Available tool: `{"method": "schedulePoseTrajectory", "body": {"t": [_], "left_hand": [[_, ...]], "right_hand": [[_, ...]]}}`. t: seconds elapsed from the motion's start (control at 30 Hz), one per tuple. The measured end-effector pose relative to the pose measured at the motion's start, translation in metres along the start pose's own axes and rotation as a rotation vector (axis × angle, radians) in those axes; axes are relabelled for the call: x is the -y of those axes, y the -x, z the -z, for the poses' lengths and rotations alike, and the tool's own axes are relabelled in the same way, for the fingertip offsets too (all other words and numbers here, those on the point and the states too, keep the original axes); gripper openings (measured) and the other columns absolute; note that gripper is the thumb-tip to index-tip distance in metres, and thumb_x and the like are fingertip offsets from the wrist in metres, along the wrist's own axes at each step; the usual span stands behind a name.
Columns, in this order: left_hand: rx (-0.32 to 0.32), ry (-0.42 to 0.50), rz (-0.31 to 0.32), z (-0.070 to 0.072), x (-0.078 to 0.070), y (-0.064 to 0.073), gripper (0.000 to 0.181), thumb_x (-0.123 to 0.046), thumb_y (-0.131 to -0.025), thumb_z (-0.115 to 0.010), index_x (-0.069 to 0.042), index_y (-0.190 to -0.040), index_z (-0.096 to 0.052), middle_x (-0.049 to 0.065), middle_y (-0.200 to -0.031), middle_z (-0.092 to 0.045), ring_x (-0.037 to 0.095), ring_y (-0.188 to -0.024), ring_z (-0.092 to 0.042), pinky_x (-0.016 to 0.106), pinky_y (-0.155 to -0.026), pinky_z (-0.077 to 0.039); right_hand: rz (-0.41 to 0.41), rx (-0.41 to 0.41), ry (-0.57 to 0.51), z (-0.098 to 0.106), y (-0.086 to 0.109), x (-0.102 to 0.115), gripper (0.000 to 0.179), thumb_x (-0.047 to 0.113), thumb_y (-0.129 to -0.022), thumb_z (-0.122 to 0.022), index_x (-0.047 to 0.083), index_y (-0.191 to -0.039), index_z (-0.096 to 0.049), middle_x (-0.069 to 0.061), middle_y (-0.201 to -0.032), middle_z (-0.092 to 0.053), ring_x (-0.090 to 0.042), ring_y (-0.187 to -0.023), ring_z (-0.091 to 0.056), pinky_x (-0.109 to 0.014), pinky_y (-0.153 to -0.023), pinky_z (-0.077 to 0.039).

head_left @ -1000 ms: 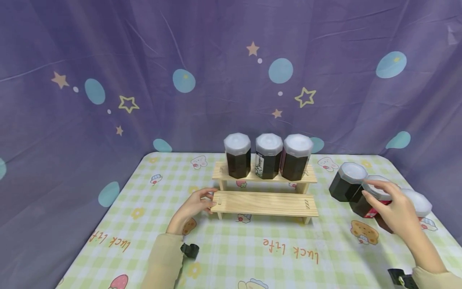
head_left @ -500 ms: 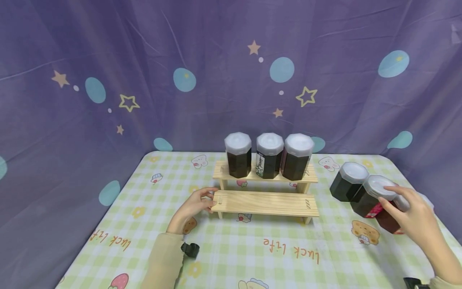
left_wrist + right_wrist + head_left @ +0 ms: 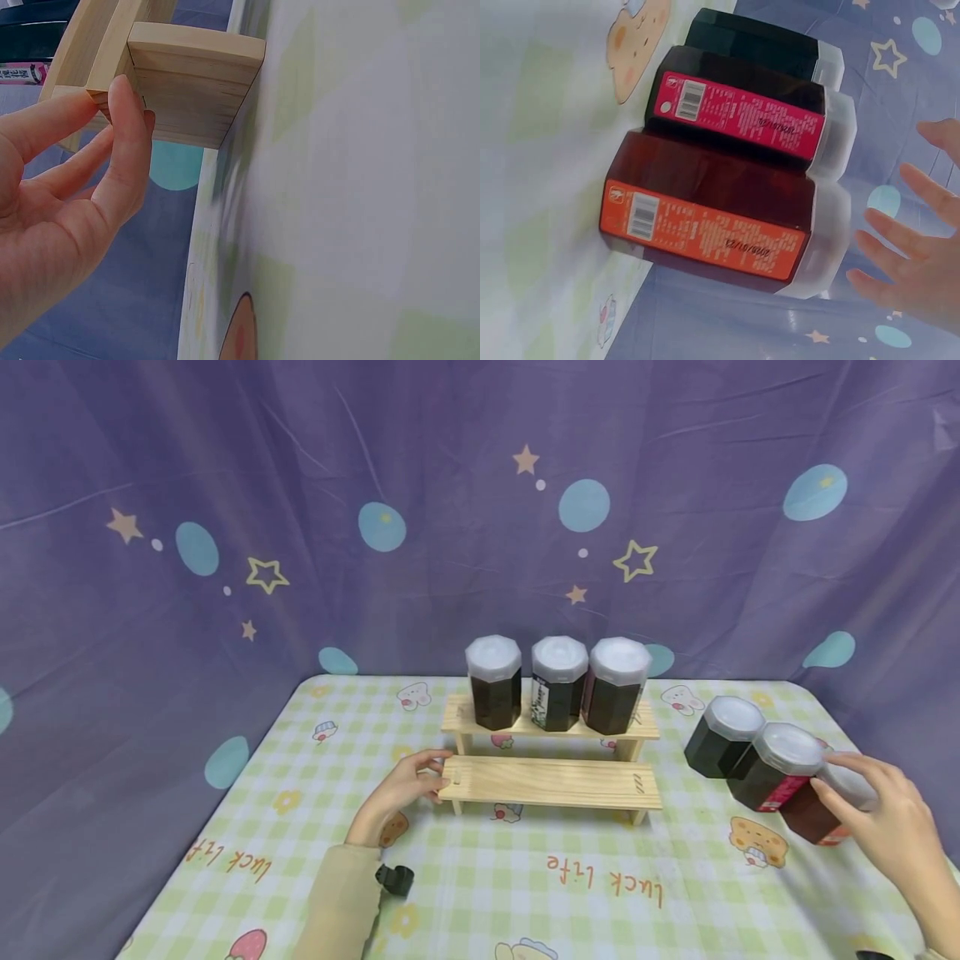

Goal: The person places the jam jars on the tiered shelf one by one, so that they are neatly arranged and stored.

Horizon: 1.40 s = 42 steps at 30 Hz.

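A two-tier wooden rack (image 3: 555, 783) stands mid-table. My left hand (image 3: 401, 789) pinches the left end of its lower board between thumb and fingers, as the left wrist view confirms. At the right, a row of three dark eight-sided jars with frosted lids runs toward me. The nearest is a reddish-brown jar with an orange label (image 3: 705, 247). Beside it stands a jar with a magenta label (image 3: 739, 112), then a dark jar (image 3: 716, 745) farther back. My right hand (image 3: 888, 827) hovers by the nearest jar's lid, fingers spread; the right wrist view shows a gap between them.
Three more lidded jars, a left one (image 3: 495, 689), a middle one (image 3: 557, 689) and a right one (image 3: 615, 693), stand on the rack's upper board. A checked tablecloth (image 3: 480, 877) covers the table. Behind it hangs a purple curtain (image 3: 450, 593).
My right hand has moved right and nearer to me, from over the magenta-labelled jar to the orange-labelled one. My left hand and the jars have stayed put.
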<state>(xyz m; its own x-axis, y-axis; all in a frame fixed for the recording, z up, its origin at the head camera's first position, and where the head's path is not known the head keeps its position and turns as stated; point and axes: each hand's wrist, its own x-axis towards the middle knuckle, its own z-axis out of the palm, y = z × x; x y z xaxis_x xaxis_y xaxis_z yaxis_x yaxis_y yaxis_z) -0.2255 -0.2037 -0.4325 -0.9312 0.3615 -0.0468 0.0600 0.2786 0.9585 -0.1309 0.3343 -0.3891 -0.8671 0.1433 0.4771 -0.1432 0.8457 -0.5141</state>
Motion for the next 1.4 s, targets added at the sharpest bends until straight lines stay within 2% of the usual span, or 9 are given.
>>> {"method": "schedulePoseTrajectory", "body": {"t": [0.13, 0.27, 0.5, 0.7, 0.93, 1.03, 1.17, 1.27, 1.4], "left_hand": [[0.002, -0.001, 0.058, -0.003, -0.016, 0.004, 0.049, -0.004, -0.084, -0.057, 0.006, -0.129, -0.039, 0.023, -0.103, -0.044, 0.021, -0.064, -0.059, 0.047, -0.067, -0.052], [0.011, -0.011, 0.068, -0.004, -0.027, 0.008, 0.048, 0.000, -0.085, -0.054, 0.010, -0.129, -0.036, 0.025, -0.103, -0.043, 0.022, -0.065, -0.059, 0.053, -0.070, -0.049], [0.013, -0.003, 0.068, -0.003, -0.022, 0.006, 0.049, 0.000, -0.085, -0.054, 0.009, -0.129, -0.036, 0.024, -0.103, -0.043, 0.023, -0.065, -0.059, 0.052, -0.069, -0.050], [0.010, 0.001, 0.050, 0.001, -0.002, -0.002, 0.051, -0.007, -0.084, -0.058, 0.006, -0.129, -0.038, 0.023, -0.104, -0.043, 0.021, -0.064, -0.058, 0.043, -0.064, -0.053], [0.018, 0.003, -0.060, 0.002, 0.005, -0.001, 0.051, -0.021, -0.083, -0.062, 0.000, -0.126, -0.045, 0.018, -0.097, -0.045, 0.021, -0.061, -0.059, 0.034, -0.056, -0.054], [0.013, 0.000, -0.039, 0.002, 0.004, -0.001, 0.050, -0.018, -0.083, -0.062, 0.001, -0.126, -0.044, 0.019, -0.099, -0.044, 0.021, -0.062, -0.059, 0.035, -0.058, -0.054], [-0.011, -0.008, 0.044, 0.000, 0.003, -0.002, 0.050, -0.010, -0.084, -0.060, 0.002, -0.128, -0.042, 0.023, -0.104, -0.043, 0.021, -0.063, -0.058, 0.039, -0.062, -0.054], [-0.018, -0.012, 0.069, 0.000, 0.001, -0.003, 0.049, -0.007, -0.085, -0.058, 0.003, -0.129, -0.040, 0.022, -0.104, -0.043, 0.020, -0.062, -0.058, 0.041, -0.063, -0.053], [-0.025, -0.008, 0.078, -0.001, 0.000, -0.003, 0.049, -0.006, -0.085, -0.057, 0.001, -0.130, -0.040, 0.020, -0.104, -0.043, 0.019, -0.062, -0.058, 0.042, -0.063, -0.053]], "right_hand": [[0.007, -0.018, 0.001, 0.001, 0.001, -0.004, 0.039, 0.016, -0.083, -0.060, -0.009, -0.112, -0.051, -0.033, -0.120, -0.040, -0.052, -0.116, -0.026, -0.066, -0.093, -0.016], [0.009, -0.035, -0.002, -0.002, 0.002, -0.018, 0.041, 0.016, -0.082, -0.062, -0.009, -0.113, -0.051, -0.032, -0.121, -0.039, -0.052, -0.116, -0.025, -0.065, -0.095, -0.015], [-0.055, -0.071, 0.005, -0.019, 0.007, -0.069, 0.048, 0.021, -0.080, -0.065, 0.020, -0.126, -0.051, -0.006, -0.140, -0.033, -0.037, -0.127, -0.022, -0.055, -0.103, -0.015], [-0.065, -0.059, 0.003, -0.011, 0.009, -0.054, 0.049, 0.019, -0.081, -0.064, 0.004, -0.125, -0.050, -0.022, -0.137, -0.031, -0.041, -0.127, -0.019, -0.055, -0.105, -0.012], [-0.082, -0.066, -0.033, -0.004, 0.010, -0.038, 0.051, 0.015, -0.079, -0.063, -0.011, -0.120, -0.045, -0.037, -0.131, -0.025, -0.050, -0.124, -0.017, -0.063, -0.099, -0.013], [-0.136, -0.057, -0.029, -0.013, 0.011, -0.065, 0.058, 0.019, -0.080, -0.064, 0.000, -0.130, -0.041, -0.034, -0.136, -0.019, -0.043, -0.129, -0.011, -0.063, -0.100, -0.012], [-0.186, -0.037, -0.017, -0.030, 0.009, -0.121, 0.070, 0.027, -0.078, -0.067, 0.016, -0.138, -0.033, -0.028, -0.140, -0.016, -0.037, -0.131, -0.005, -0.063, -0.100, -0.011], [-0.199, -0.016, -0.021, -0.040, 0.007, -0.152, 0.074, 0.030, -0.076, -0.069, 0.014, -0.138, -0.032, -0.027, -0.140, -0.017, -0.039, -0.130, -0.005, -0.066, -0.096, -0.013], [-0.228, 0.006, -0.044, -0.044, 0.007, -0.160, 0.076, 0.032, -0.076, -0.068, 0.017, -0.139, -0.030, -0.027, -0.141, -0.014, -0.041, -0.130, -0.005, -0.068, -0.093, -0.015]]}}
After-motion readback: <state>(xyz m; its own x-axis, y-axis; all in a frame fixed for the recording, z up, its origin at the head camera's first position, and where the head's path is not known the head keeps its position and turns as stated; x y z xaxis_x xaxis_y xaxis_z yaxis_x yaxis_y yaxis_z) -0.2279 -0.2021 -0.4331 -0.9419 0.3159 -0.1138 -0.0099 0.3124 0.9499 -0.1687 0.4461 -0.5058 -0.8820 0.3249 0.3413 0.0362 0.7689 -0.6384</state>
